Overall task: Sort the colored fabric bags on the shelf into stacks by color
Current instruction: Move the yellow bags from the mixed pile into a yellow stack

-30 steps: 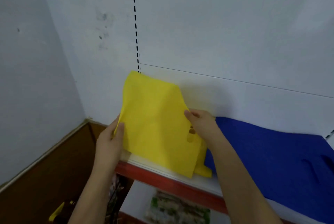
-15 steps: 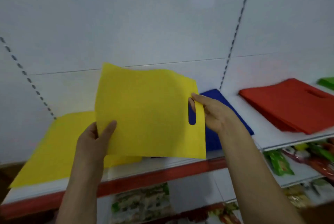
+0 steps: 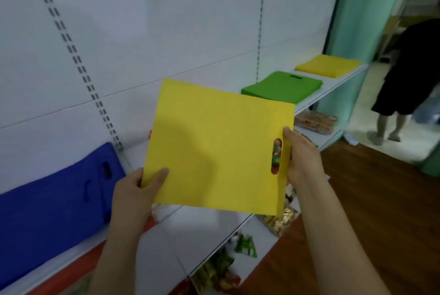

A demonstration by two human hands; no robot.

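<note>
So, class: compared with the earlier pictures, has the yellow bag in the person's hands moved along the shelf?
Yes. The yellow bag was carried rightward: the blue stack, earlier to its right, now lies to its left, nearer the green stack.

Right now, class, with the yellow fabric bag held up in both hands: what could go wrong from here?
1. The flat yellow fabric bag is pinched only at its edges by the left hand and right hand; it could slip.
2. Held up, it hides part of the white shelf, inviting misplacement.
3. It could land on the nearer green fabric stack, not the farther yellow fabric stack.
</note>
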